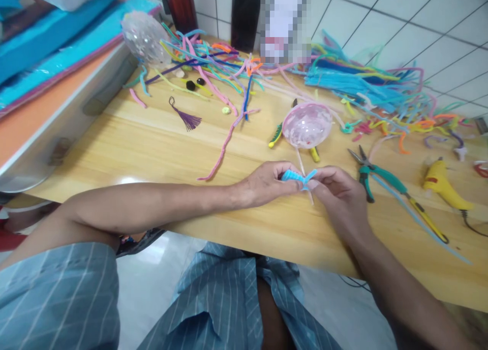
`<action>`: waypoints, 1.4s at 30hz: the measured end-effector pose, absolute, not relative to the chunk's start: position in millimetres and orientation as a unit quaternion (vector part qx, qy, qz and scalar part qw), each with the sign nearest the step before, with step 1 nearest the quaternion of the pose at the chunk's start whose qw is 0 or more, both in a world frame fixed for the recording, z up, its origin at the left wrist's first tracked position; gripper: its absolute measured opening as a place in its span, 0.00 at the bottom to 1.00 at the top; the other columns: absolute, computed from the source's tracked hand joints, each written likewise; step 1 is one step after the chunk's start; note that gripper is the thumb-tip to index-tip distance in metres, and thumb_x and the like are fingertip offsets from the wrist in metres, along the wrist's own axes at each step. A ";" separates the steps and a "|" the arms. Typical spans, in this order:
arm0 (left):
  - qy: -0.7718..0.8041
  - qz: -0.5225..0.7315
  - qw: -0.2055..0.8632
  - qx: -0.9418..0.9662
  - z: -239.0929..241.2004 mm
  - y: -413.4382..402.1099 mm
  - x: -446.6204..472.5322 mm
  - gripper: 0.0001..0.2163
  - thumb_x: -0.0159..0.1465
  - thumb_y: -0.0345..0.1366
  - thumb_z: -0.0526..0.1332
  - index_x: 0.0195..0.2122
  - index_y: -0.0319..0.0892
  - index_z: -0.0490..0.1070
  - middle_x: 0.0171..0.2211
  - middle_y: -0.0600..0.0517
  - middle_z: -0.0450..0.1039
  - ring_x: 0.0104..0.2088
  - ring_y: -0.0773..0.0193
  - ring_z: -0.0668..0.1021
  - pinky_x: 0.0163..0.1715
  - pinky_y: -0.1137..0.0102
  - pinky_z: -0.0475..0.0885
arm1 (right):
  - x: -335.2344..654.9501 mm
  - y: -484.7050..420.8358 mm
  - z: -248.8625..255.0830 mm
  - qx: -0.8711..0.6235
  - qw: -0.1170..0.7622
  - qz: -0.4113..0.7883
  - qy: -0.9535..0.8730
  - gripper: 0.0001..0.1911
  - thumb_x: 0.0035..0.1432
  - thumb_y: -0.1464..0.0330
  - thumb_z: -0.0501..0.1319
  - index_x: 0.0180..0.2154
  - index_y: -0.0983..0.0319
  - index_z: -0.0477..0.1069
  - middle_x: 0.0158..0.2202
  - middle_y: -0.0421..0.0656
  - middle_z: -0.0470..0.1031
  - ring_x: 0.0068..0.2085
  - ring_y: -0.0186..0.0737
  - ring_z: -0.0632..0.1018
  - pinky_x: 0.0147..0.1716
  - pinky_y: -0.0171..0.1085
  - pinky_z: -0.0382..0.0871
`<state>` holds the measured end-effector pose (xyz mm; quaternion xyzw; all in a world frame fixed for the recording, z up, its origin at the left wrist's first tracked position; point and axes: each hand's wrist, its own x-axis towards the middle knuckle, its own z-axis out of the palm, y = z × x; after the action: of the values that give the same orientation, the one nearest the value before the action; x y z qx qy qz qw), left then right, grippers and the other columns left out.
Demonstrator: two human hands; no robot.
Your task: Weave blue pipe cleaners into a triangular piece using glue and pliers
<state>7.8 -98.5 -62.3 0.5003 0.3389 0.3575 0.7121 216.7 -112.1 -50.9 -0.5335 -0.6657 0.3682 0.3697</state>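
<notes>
Near the front of the wooden table, my left hand point(269, 183) is closed on a light blue pipe cleaner piece point(292, 176), which looks coiled or folded. My right hand point(339, 190) pinches the same piece near its short forked end. A thin pale stick point(301, 162) runs down past the blue piece, its lower tip showing beneath my fingers. Just beyond my hands sits a clear pinkish dome point(308, 125), close to the stick's upper end. Whether stick and dome are joined, I cannot tell. Yellow-and-green handled pliers lie partly hidden behind the dome.
Green-handled pliers point(381, 173), a loose blue pipe cleaner point(423, 220) and a yellow glue gun point(444, 185) lie at right. Pipe cleaners point(354, 81) pile along the tiled wall. A purple tassel point(186, 116), another clear dome point(146, 37) and a plastic bin point(72, 111) are leftward.
</notes>
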 end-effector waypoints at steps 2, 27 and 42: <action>0.340 0.352 0.724 0.487 -61.7 -97.2 7.4 0.10 0.60 0.39 0.70 0.34 0.39 0.73 0.27 0.57 0.71 0.30 0.70 0.71 0.35 0.72 0.66 | 216.3 -111.8 -48.0 -0.536 0.371 0.377 -0.658 0.03 0.62 0.64 0.68 0.39 0.53 0.79 0.34 0.39 0.81 0.34 0.41 0.79 0.36 0.40 0.73; 0.315 0.326 0.778 0.436 -61.0 -96.3 13.9 0.09 0.63 0.36 0.70 0.37 0.38 0.73 0.28 0.55 0.75 0.30 0.69 0.77 0.36 0.71 0.73 | 218.8 -110.9 -58.8 -0.489 0.400 0.355 -0.689 0.07 0.63 0.69 0.68 0.42 0.53 0.79 0.34 0.38 0.78 0.35 0.38 0.77 0.38 0.41 0.72; 0.328 0.336 0.734 0.491 -64.2 -98.7 9.8 0.06 0.62 0.37 0.65 0.33 0.40 0.72 0.26 0.57 0.72 0.29 0.70 0.73 0.34 0.72 0.69 | 216.6 -115.7 -49.9 -0.491 0.403 0.313 -0.706 0.07 0.65 0.66 0.68 0.45 0.51 0.82 0.36 0.39 0.81 0.35 0.38 0.79 0.37 0.41 0.74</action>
<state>9.8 -98.7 -64.2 0.4906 0.3276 0.3357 0.7343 216.6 -115.7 -49.9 -0.4912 -0.7059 0.3132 0.4028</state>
